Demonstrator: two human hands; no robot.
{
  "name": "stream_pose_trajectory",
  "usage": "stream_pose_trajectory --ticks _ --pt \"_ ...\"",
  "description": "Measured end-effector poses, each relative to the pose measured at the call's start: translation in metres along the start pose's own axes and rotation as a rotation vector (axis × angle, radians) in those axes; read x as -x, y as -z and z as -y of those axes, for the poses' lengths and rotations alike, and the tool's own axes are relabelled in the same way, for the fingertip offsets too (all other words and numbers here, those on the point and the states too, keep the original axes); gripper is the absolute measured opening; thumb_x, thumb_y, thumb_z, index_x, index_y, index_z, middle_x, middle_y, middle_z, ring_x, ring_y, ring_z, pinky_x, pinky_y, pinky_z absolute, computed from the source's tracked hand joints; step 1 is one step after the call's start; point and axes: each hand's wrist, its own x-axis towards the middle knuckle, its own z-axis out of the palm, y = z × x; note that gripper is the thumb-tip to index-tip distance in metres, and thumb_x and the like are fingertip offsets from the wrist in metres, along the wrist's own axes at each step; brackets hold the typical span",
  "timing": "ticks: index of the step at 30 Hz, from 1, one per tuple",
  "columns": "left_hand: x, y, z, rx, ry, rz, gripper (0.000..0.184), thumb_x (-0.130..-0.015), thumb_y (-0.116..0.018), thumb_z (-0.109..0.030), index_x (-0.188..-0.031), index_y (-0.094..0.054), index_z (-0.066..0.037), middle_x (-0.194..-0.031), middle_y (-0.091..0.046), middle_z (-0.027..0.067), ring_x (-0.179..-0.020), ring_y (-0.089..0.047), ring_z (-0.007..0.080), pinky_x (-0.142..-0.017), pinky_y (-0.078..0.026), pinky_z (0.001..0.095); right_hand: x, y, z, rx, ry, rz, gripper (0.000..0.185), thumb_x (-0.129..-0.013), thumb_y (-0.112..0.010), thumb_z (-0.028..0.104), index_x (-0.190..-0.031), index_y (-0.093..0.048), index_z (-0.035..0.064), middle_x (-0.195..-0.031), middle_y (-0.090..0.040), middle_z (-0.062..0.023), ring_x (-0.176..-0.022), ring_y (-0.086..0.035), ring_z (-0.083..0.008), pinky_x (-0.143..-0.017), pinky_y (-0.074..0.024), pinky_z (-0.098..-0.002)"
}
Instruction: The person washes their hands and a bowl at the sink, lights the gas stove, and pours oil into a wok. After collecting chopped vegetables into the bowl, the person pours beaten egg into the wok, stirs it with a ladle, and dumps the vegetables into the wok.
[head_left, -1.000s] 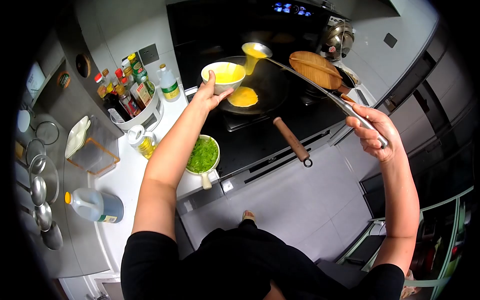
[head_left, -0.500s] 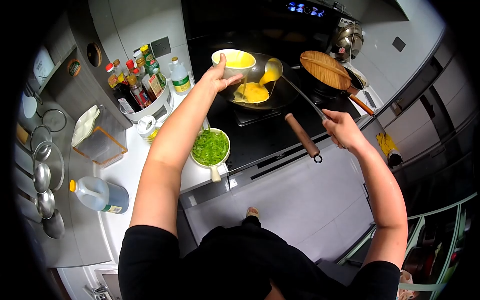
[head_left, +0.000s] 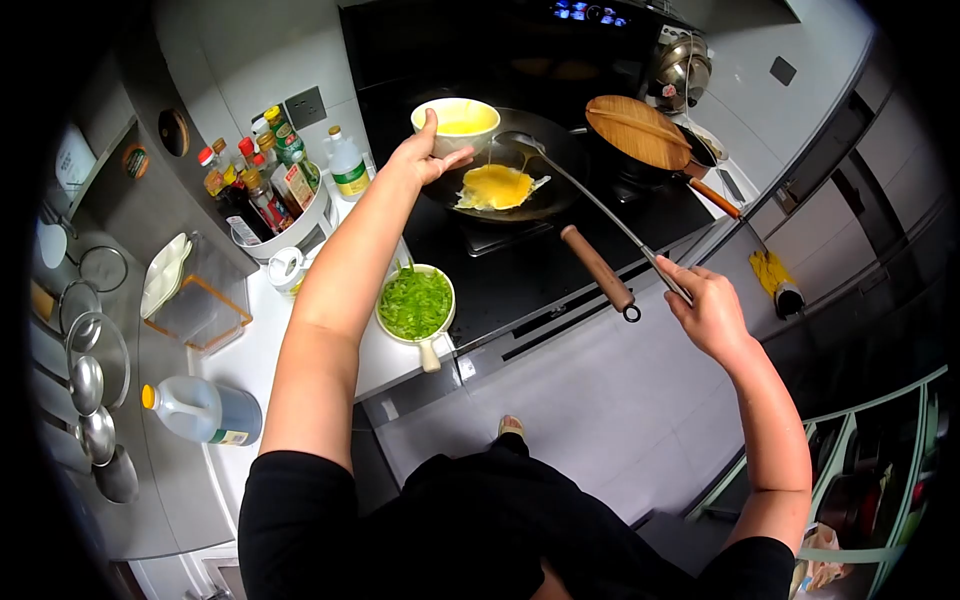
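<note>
My left hand (head_left: 428, 155) grips a white bowl (head_left: 455, 127) with yellow beaten egg inside, held over the left side of a dark wok (head_left: 560, 165). In the wok lies a spread of egg (head_left: 495, 187), yellow in the middle and whitish at its edges. My right hand (head_left: 705, 305) is closed around the handle of a long metal ladle (head_left: 600, 205). The ladle's head is over the wok, just right of the bowl and above the egg. The wok's wooden handle (head_left: 597, 268) points toward me, to the left of my right hand.
A handled bowl of chopped greens (head_left: 416, 305) stands at the counter's edge left of the black cooktop (head_left: 440, 240). A wooden-lidded pan (head_left: 637, 132) sits at the right. Bottles fill a white rack (head_left: 290, 232); a large jug (head_left: 205, 410) stands nearer me.
Egg that was pouring from the ladle is now in the wok, where the patch looks fuller. The ladle head has moved left toward the bowl, and my right hand has shifted lower right.
</note>
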Motion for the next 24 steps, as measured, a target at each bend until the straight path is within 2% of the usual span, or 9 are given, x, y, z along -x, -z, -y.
stream_pose_trajectory --ticks 3,6,8,12,17,18,19,21,24 --pt "-0.002 0.006 0.001 0.034 0.020 0.080 0.079 -0.073 -0.061 -0.038 -0.130 -0.015 -0.009 -0.129 -0.021 0.0228 -0.111 -0.027 0.0551 -0.079 -0.046 0.0529 0.000 0.007 0.002 0.088 -0.019 0.034 0.041 -0.069 -0.058 0.002 -0.110 -0.056 0.0092 -0.074 -0.057 -0.0153 -0.069 -0.055 -0.0299 -0.064 -0.0442 -0.0368" --pt "0.002 0.013 0.002 0.021 -0.003 0.092 0.078 -0.074 -0.060 -0.038 -0.130 -0.014 -0.009 -0.129 -0.021 0.0231 -0.111 -0.027 0.0555 -0.079 -0.047 0.0528 -0.003 0.007 -0.003 -0.112 0.017 0.001 0.040 -0.070 -0.058 0.002 -0.108 -0.057 0.0107 -0.075 -0.057 -0.0154 -0.071 -0.056 -0.0296 -0.063 -0.0443 -0.0370" --pt "-0.001 0.024 -0.001 -0.001 0.004 0.081 0.074 -0.078 -0.057 -0.037 -0.131 -0.014 -0.010 -0.129 -0.021 0.0234 -0.110 -0.028 0.0558 -0.078 -0.046 0.0530 -0.004 0.012 0.005 0.037 -0.052 0.093 0.039 -0.070 -0.058 0.002 -0.108 -0.057 0.0107 -0.077 -0.058 -0.0158 -0.073 -0.056 -0.0295 -0.065 -0.0450 -0.0361" --pt "0.012 0.038 -0.001 -0.112 -0.092 0.091 0.064 -0.082 -0.052 -0.033 -0.129 -0.017 -0.007 -0.129 -0.022 0.0233 -0.109 -0.032 0.0527 -0.079 -0.046 0.0524 -0.008 0.020 0.011 0.073 0.008 0.104 0.040 -0.070 -0.058 0.002 -0.108 -0.057 0.0105 -0.078 -0.058 -0.0154 -0.073 -0.056 -0.0294 -0.067 -0.0453 -0.0356" --pt "0.040 0.057 -0.005 -0.149 -0.137 0.116 0.062 -0.083 -0.051 -0.034 -0.127 -0.019 -0.006 -0.128 -0.025 0.0240 -0.107 -0.036 0.0519 -0.082 -0.045 0.0518 -0.017 0.008 0.022 0.167 0.069 0.182 0.040 -0.069 -0.058 0.002 -0.108 -0.058 0.0118 -0.076 -0.058 -0.0141 -0.073 -0.056 -0.0286 -0.066 -0.0456 -0.0361" --pt "0.051 0.058 -0.004 -0.153 -0.140 0.124 0.065 -0.081 -0.054 -0.035 -0.127 -0.020 -0.005 -0.127 -0.028 0.0244 -0.107 -0.034 0.0537 -0.082 -0.045 0.0509 -0.023 0.001 0.024 0.200 0.097 0.179 0.032 -0.073 -0.057 0.008 -0.105 -0.059 0.0112 -0.073 -0.057 -0.0148 -0.070 -0.057 -0.0300 -0.063 -0.0466 -0.0372" --pt "0.059 0.060 -0.004 -0.159 -0.144 0.132 0.068 -0.079 -0.056 -0.036 -0.127 -0.021 -0.004 -0.126 -0.030 0.0249 -0.107 -0.033 0.0555 -0.081 -0.046 0.0500 -0.029 -0.008 0.026 0.199 0.104 0.181 0.032 -0.073 -0.057 0.008 -0.105 -0.059 0.0112 -0.073 -0.057 -0.0148 -0.070 -0.057 -0.0300 -0.063 -0.0466 -0.0372" --pt "0.067 0.069 -0.006 -0.133 -0.135 0.139 0.066 -0.078 -0.056 -0.036 -0.127 -0.022 -0.006 -0.126 -0.032 0.0236 -0.106 -0.033 0.0563 -0.080 -0.046 0.0499 -0.044 -0.029 0.030 0.246 0.094 0.178 0.037 -0.070 -0.057 0.007 -0.107 -0.058 0.0118 -0.074 -0.056 -0.0139 -0.071 -0.056 -0.0308 -0.064 -0.0456 -0.0370" --pt "0.085 0.079 -0.005 -0.052 -0.038 0.151 0.062 -0.079 -0.056 -0.036 -0.127 -0.025 -0.013 -0.127 -0.032 0.0219 -0.106 -0.031 0.0579 -0.079 -0.047 0.0497 -0.064 -0.050 0.032 0.310 0.078 0.167 0.036 -0.072 -0.052 0.009 -0.107 -0.057 0.0124 -0.077 -0.057 -0.0134 -0.070 -0.057 -0.0306 -0.064 -0.0464 -0.0382"
